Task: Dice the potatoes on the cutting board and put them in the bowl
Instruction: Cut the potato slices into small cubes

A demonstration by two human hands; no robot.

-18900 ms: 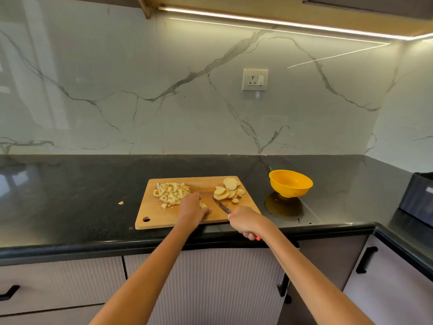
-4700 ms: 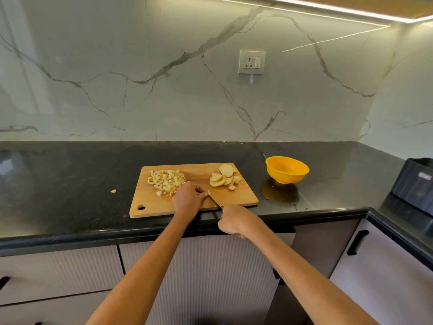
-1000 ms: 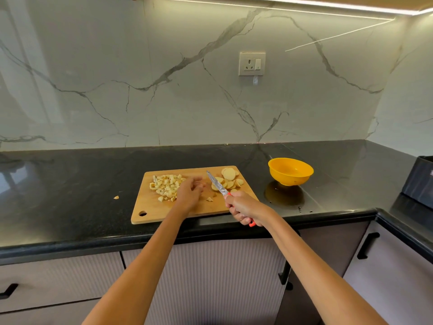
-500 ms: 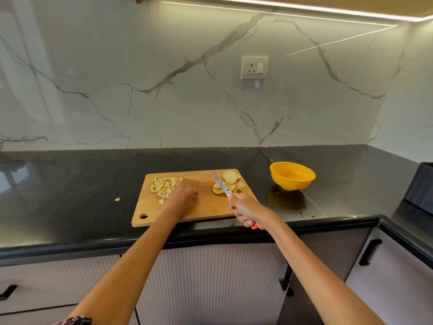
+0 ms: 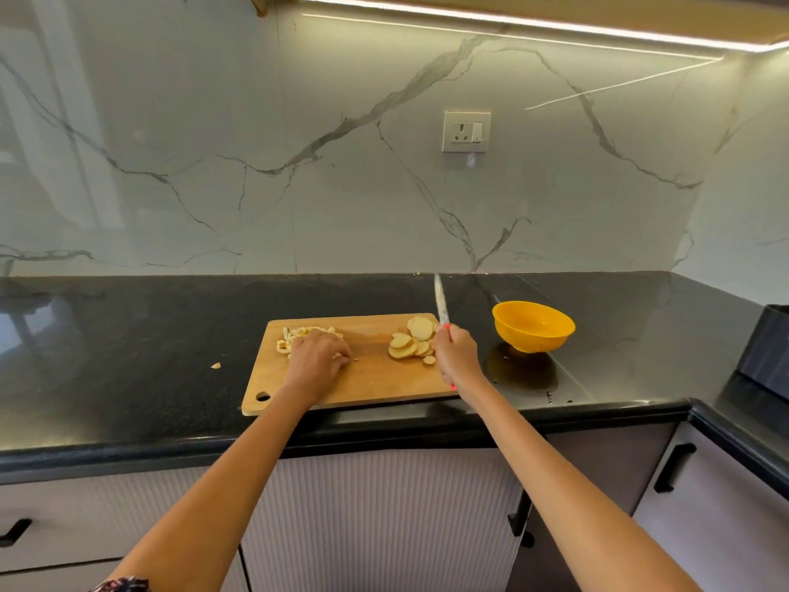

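A wooden cutting board (image 5: 375, 378) lies on the black counter. A heap of diced potato (image 5: 294, 335) sits at its back left, partly hidden under my left hand (image 5: 318, 356), whose curled fingers rest on the pieces. Round potato slices (image 5: 412, 341) lie at the board's back right. Just right of them my right hand (image 5: 457, 356) grips a knife (image 5: 439, 299) by its red handle, blade pointing up and away. A yellow bowl (image 5: 533, 326) stands right of the board, with nothing visible inside.
One stray potato bit (image 5: 216, 365) lies on the counter left of the board. A dark appliance (image 5: 768, 352) stands at the far right corner. The marble backsplash carries a wall socket (image 5: 466, 131). Cabinet drawers run below the counter edge.
My left hand slid left across the board onto the diced heap, sweeping the fresh pieces with it. My right hand lifted the knife so the blade now stands upright beside the slices.
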